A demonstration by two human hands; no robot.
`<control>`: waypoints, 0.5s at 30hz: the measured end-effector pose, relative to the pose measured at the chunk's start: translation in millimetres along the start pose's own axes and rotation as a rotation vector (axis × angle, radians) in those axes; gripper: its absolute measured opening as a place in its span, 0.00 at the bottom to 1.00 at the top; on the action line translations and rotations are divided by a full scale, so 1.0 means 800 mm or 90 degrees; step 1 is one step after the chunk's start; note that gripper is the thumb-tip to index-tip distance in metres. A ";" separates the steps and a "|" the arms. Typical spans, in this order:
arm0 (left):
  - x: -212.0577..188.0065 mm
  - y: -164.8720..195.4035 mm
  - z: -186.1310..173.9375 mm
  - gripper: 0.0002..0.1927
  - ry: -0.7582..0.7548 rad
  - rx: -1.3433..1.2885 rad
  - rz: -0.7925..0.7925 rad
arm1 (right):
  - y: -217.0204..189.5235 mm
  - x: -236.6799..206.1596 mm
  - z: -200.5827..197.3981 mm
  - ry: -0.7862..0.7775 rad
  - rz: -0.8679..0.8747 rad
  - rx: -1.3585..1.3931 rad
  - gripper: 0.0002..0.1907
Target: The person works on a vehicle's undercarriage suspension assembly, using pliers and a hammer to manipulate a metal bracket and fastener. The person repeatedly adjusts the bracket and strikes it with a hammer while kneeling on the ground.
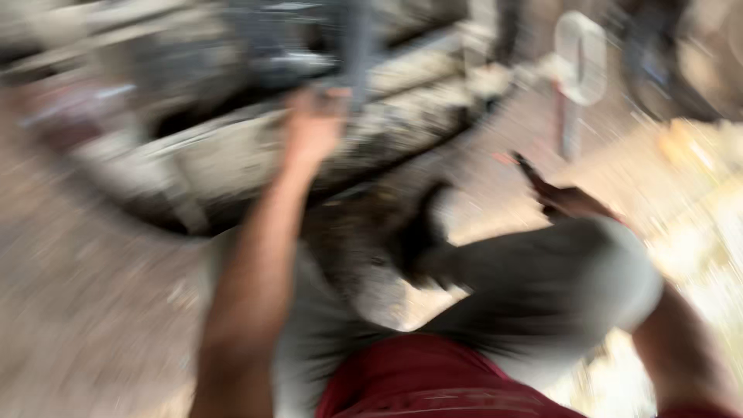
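The whole view is strongly blurred by motion, so many details cannot be read.

The left hand [311, 128] is stretched forward and up, at the end of a bare arm that crosses the middle of the picture. It reaches a grey upright bar [357, 54], and the fingers seem closed around its lower end, but the blur does not allow me to be sure of the grip. Behind the bar lies a long, rough, pale slab [232, 155], like a stone or concrete edge, which runs across from the left to the upper right, with a dark gap under it.

The right hand [569, 203] is lower and to the right, just past a raised knee in grey trousers [557, 286]. It appears to hold a thin dark object [530, 172] that points up and to the left; I cannot tell what this object is, or whether the fingers pinch it or wrap it. The knee stands between the camera and most of this hand.

Between the two arms there is a dark, rough mass [364, 232] on the ground, near the other leg. In the upper right stands a white oval thing on a thin post [579, 58], well apart from both hands. A red shirt [418, 383] fills the bottom edge. The ground [85, 310] is sandy and pale.
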State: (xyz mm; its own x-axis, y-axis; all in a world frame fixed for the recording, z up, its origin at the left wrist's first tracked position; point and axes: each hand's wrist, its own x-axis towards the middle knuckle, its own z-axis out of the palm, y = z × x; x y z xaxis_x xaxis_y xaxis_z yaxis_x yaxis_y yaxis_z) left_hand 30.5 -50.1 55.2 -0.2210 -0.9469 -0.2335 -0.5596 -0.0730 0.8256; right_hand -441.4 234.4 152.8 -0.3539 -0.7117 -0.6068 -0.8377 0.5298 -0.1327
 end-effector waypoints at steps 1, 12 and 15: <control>-0.006 0.004 -0.009 0.23 0.009 -0.028 -0.021 | 0.003 0.003 0.017 0.011 -0.011 -0.032 0.23; -0.021 0.064 -0.030 0.16 -0.113 0.033 0.085 | -0.056 0.110 0.064 0.436 -0.101 0.053 0.35; -0.020 0.059 -0.046 0.14 -0.083 -0.015 -0.011 | -0.087 0.108 -0.007 0.116 -0.031 0.514 0.18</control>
State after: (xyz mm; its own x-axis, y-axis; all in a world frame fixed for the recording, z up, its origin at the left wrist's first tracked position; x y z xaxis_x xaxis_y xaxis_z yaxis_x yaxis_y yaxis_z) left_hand 37.1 -50.1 116.8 -0.3138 -0.8970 -0.3114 -0.5458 -0.0979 0.8322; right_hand -416.0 133.4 113.7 -0.4450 -0.7694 -0.4582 -0.3221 0.6150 -0.7198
